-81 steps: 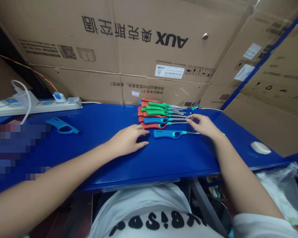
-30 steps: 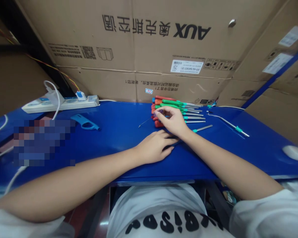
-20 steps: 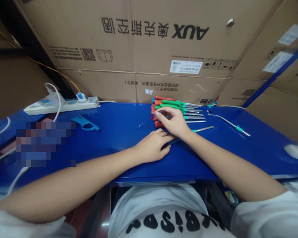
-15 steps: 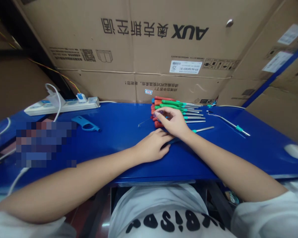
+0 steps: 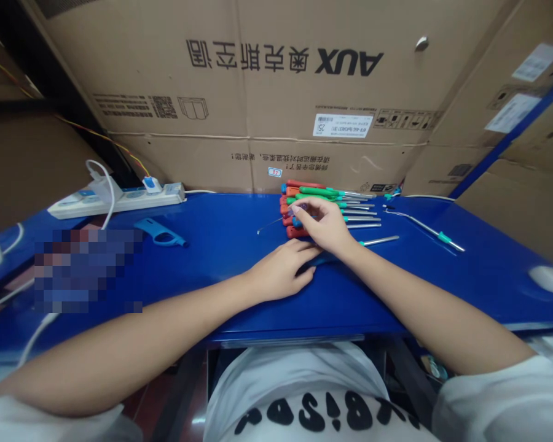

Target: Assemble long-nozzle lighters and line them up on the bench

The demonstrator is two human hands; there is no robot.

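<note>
My right hand [image 5: 325, 224] is closed in a pinch on a thin wire [image 5: 271, 226], whose small tip points left over the table. Just below it, my left hand [image 5: 283, 270] rests low over the blue table with fingers round the blue-green handle of a screwdriver; its metal shaft [image 5: 381, 240] sticks out to the right beyond my right wrist. Behind my right hand lie several screwdrivers with red handles [image 5: 296, 232] and green handles [image 5: 316, 192], shafts to the right. What my fingertips cover is partly hidden.
On the left of the blue table [image 5: 188, 307] lie a blue tool [image 5: 161, 233] and a white power strip [image 5: 133, 197] with cables. A thin metal rod [image 5: 424, 227] lies at the right, near a white object [image 5: 550, 280]. Cardboard [image 5: 258, 123] stands behind.
The view has shifted slightly. The wire's tip has dipped or turned a little in my right hand; both hands stay almost in place.
</note>
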